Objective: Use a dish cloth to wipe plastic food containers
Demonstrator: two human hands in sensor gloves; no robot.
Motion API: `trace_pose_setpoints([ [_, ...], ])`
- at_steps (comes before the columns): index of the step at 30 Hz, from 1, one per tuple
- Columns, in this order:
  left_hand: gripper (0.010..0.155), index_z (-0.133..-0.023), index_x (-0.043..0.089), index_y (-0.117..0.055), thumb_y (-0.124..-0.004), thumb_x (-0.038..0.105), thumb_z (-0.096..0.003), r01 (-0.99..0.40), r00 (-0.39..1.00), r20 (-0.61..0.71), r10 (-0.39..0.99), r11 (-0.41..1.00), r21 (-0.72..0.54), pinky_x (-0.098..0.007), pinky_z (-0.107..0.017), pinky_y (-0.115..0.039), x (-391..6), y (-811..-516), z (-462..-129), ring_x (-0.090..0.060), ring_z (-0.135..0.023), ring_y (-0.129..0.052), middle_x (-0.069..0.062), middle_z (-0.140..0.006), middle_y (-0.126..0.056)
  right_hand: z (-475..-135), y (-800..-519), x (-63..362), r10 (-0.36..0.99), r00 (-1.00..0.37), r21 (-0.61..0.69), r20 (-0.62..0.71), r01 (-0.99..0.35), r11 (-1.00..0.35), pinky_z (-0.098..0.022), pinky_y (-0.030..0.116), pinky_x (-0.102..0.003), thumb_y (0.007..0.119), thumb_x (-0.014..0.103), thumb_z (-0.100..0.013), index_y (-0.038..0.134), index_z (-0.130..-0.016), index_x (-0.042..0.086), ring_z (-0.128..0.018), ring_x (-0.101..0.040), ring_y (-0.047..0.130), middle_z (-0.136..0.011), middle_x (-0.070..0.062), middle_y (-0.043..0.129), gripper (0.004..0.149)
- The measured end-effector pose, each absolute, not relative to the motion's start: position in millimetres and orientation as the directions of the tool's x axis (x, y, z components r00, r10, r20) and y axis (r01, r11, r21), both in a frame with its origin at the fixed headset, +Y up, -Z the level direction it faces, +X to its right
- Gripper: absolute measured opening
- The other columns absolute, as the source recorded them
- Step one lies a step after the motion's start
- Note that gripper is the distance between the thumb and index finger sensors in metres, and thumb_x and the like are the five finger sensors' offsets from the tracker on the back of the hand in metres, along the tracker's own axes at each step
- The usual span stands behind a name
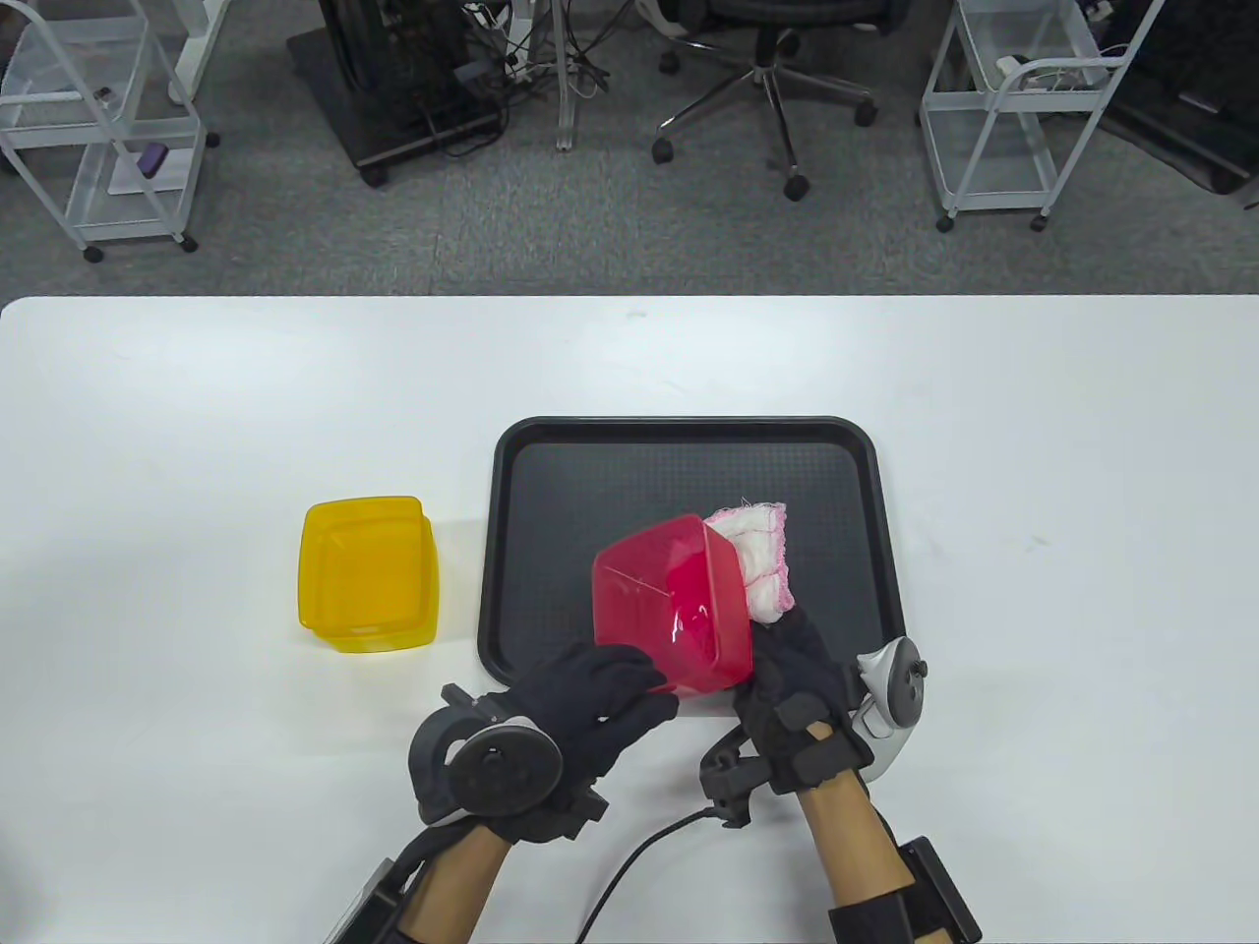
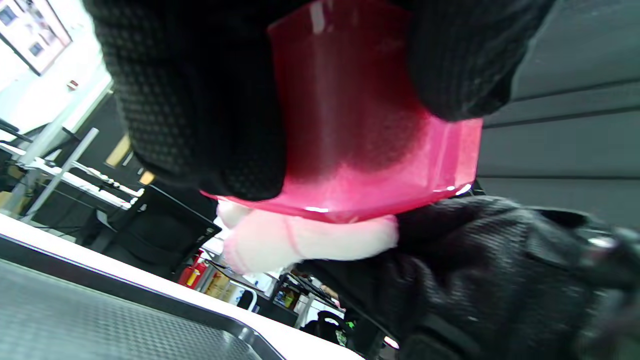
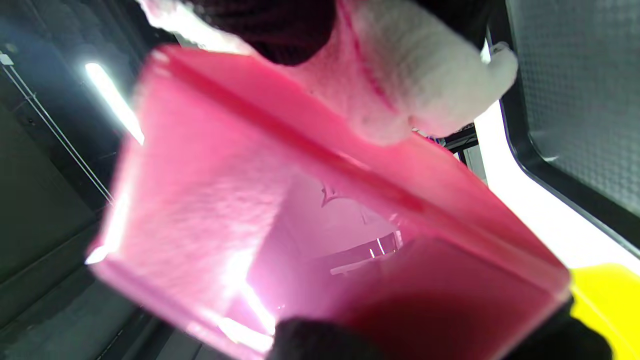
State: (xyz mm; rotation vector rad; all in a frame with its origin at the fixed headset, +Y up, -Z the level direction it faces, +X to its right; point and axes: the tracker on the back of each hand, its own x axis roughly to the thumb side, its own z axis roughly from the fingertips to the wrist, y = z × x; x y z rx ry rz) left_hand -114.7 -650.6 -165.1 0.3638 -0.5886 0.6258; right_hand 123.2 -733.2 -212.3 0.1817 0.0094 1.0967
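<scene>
A red translucent food container [image 1: 674, 605] is held tilted above the near part of the black tray [image 1: 689, 442]. My left hand [image 1: 600, 693] grips its near lower edge; the container also shows in the left wrist view [image 2: 370, 150] and the right wrist view [image 3: 300, 225]. My right hand [image 1: 797, 669] holds a white dish cloth with pink trim [image 1: 762, 560] against the container's right outer side. The cloth also shows in the left wrist view [image 2: 300, 240] and the right wrist view [image 3: 415, 85]. A yellow container [image 1: 369, 575] stands upright on the table left of the tray.
The white table [image 1: 197, 413] stretches wide to the left and right of the tray. A black cable [image 1: 629, 875] runs along the near edge between my arms. Carts and an office chair stand on the floor beyond the far edge.
</scene>
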Motion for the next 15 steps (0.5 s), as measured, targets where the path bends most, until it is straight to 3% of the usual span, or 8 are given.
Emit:
trace_pose_setpoints([
  [6,0.04,-0.071,0.03,-0.097,-0.08,0.058,-0.0475,-0.679,0.596,0.641,0.483,0.729,0.082,-0.034,-0.05,-0.099,-109,-650,-161,-0.03,-0.065,-0.108,0.009,-0.076,-0.101,-209,-739,120,0.908,0.419,0.203,0.015,-0.89,0.407,-0.062,0.068,-0.057,0.068,0.012,-0.052,0.045,-0.103,0.015,-0.092,-0.049,0.063,-0.108,-0.021,0.05,0.056],
  [15,0.041,-0.072,0.03,-0.096,-0.08,0.058,-0.0475,-0.643,0.677,0.572,0.464,0.75,0.153,-0.035,-0.051,-0.098,-129,-652,-170,-0.03,-0.066,-0.107,0.009,-0.077,-0.1,-199,-742,95,0.944,0.304,0.377,-0.131,-0.865,0.331,-0.055,0.076,-0.056,0.069,0.011,-0.05,0.049,-0.102,0.008,-0.084,-0.05,0.075,-0.102,-0.027,0.058,0.055],
])
